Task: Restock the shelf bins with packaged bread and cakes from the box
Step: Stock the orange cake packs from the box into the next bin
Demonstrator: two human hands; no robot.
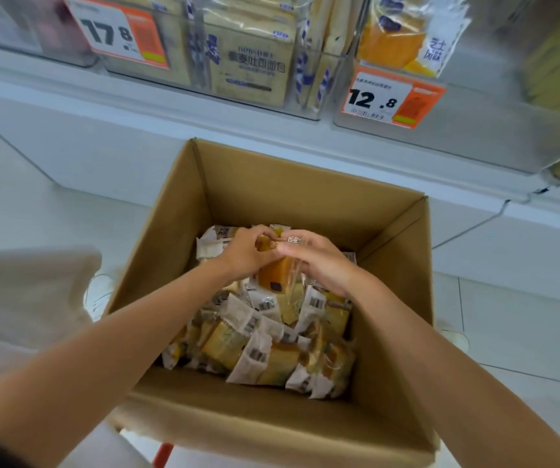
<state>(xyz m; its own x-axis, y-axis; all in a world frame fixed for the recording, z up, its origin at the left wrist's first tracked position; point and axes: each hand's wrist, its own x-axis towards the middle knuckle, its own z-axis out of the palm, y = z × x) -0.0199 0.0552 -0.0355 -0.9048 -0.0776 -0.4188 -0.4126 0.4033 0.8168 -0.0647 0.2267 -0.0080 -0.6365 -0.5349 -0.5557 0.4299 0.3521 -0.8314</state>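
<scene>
Head view: open cardboard box (305,177) of wrapped cakes below clear shelf bins (312,111).
The left hand (245,255) and right hand (319,261) together pinch one orange cake packet (273,275) above the heap of packets (261,342) covering the box bottom; the bins hold bread packs (251,59).

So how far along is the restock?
Done: the bin with the 12.8 tag already shows orange cake packs. In hand: left hand and right hand hold one orange cake packet inside the box. Left: a pile of packets covers the box floor.
</scene>
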